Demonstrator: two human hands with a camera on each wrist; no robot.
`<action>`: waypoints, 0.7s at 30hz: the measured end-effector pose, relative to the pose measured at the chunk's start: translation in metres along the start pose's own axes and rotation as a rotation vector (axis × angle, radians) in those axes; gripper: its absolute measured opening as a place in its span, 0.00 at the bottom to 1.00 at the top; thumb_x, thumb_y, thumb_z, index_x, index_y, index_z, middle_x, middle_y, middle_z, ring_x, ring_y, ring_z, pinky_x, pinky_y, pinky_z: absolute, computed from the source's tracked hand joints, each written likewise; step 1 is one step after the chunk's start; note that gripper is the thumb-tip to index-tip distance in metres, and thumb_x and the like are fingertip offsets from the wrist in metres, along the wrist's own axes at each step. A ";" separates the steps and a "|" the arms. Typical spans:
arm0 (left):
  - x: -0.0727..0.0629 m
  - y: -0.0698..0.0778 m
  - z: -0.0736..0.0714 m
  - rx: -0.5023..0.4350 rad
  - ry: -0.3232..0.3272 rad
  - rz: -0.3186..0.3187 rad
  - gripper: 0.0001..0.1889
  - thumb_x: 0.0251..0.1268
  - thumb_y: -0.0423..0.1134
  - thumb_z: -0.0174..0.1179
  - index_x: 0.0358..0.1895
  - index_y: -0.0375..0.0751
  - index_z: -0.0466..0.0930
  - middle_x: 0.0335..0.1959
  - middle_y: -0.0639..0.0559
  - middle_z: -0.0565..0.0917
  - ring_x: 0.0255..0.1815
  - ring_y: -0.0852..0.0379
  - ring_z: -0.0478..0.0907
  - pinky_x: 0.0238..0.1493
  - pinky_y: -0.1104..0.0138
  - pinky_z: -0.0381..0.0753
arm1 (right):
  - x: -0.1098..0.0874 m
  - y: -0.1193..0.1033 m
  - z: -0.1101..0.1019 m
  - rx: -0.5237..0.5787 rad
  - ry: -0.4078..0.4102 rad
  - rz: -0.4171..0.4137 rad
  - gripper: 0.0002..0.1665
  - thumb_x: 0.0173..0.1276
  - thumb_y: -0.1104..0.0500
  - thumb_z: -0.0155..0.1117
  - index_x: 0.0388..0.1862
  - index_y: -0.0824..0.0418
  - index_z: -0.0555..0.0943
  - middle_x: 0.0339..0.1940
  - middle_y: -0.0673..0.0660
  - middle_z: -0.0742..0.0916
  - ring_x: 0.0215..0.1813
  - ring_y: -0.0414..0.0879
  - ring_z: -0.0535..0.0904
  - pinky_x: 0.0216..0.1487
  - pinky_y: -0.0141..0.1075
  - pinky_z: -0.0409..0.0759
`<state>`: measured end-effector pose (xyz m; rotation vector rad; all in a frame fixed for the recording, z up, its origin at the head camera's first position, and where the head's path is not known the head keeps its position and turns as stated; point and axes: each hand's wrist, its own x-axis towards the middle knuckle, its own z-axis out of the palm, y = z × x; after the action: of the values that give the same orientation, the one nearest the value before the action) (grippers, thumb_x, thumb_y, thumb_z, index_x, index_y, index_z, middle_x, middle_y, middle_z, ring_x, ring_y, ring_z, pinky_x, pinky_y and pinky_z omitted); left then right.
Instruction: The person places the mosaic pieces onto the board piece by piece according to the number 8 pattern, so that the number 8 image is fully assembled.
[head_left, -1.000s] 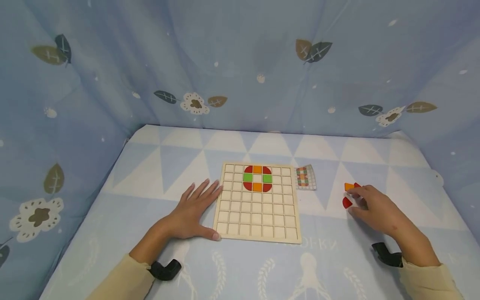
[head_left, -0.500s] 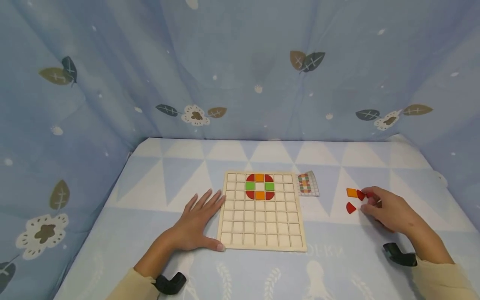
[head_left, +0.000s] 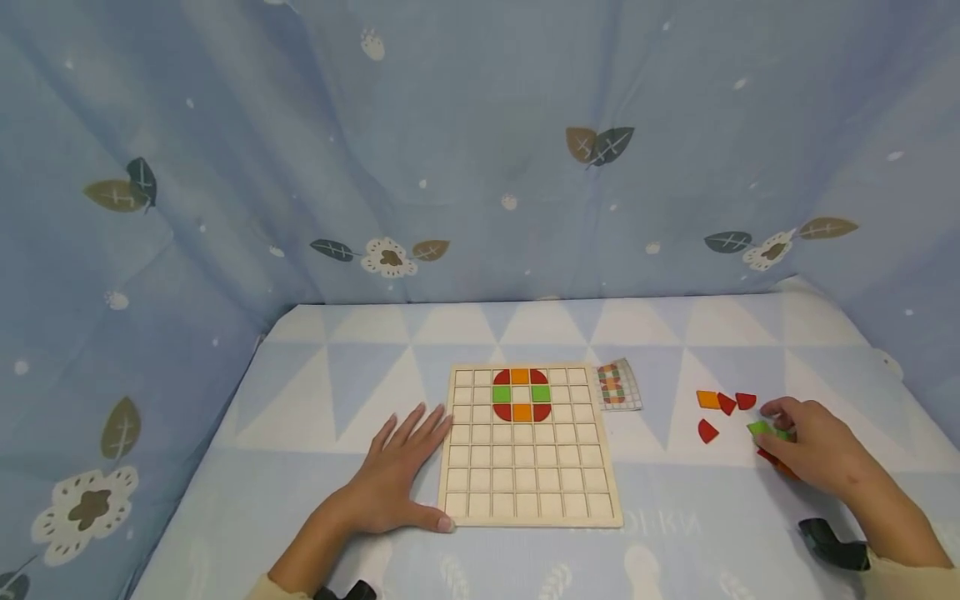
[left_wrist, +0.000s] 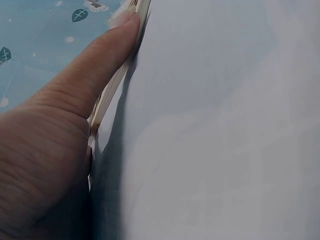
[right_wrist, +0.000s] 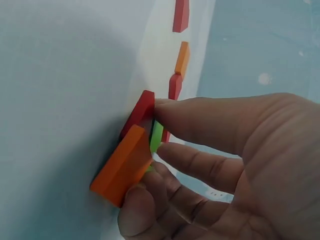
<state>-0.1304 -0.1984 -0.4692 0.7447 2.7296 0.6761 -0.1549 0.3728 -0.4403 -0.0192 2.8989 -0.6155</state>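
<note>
The left hand [head_left: 393, 482] lies with fingers spread along the left side of a wooden grid board [head_left: 534, 479], its thumb and fingertips at the edge. In the left wrist view the thumb [left_wrist: 85, 75] touches the board's edge [left_wrist: 111, 97]. Red, orange and green puzzle tiles form a ring in the board's upper cells. Off to the right, the right hand [head_left: 821, 446] has curled fingers about several tiles: a green tile [head_left: 759, 427], a red tile [right_wrist: 140, 112] and a tilted orange tile [right_wrist: 122, 162] show between thumb and fingers. How firmly each is held is partly hidden.
Left of the right hand lie an orange tile [head_left: 707, 400] and several red quarter-round tiles [head_left: 708, 431]. A pattern card [head_left: 619, 386] lies against the board's upper right edge. Patterned blue cloth [head_left: 480, 167] rises behind the table.
The right hand has moved right, away from the loose tiles. Another red tile lies apart on the table, and green tiles now show at its fingers. The left hand stays by the board; the head view has tilted up.
</note>
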 end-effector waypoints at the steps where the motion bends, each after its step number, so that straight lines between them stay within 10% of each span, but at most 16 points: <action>1: 0.000 0.000 0.000 -0.002 -0.002 0.000 0.69 0.44 0.80 0.70 0.87 0.50 0.48 0.87 0.53 0.47 0.87 0.45 0.35 0.79 0.40 0.30 | -0.001 0.000 0.001 0.004 -0.002 0.012 0.28 0.66 0.61 0.74 0.53 0.80 0.75 0.41 0.70 0.81 0.43 0.64 0.78 0.46 0.63 0.82; 21: 0.001 -0.004 0.004 0.008 -0.022 -0.052 0.72 0.39 0.84 0.67 0.87 0.55 0.45 0.87 0.58 0.43 0.87 0.51 0.31 0.80 0.43 0.28 | 0.000 -0.003 0.002 0.071 -0.016 0.066 0.23 0.66 0.62 0.74 0.49 0.79 0.75 0.38 0.65 0.81 0.41 0.59 0.76 0.40 0.48 0.87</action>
<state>-0.1320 -0.1995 -0.4750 0.6769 2.7232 0.6425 -0.1550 0.3691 -0.4406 0.0801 2.8480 -0.7026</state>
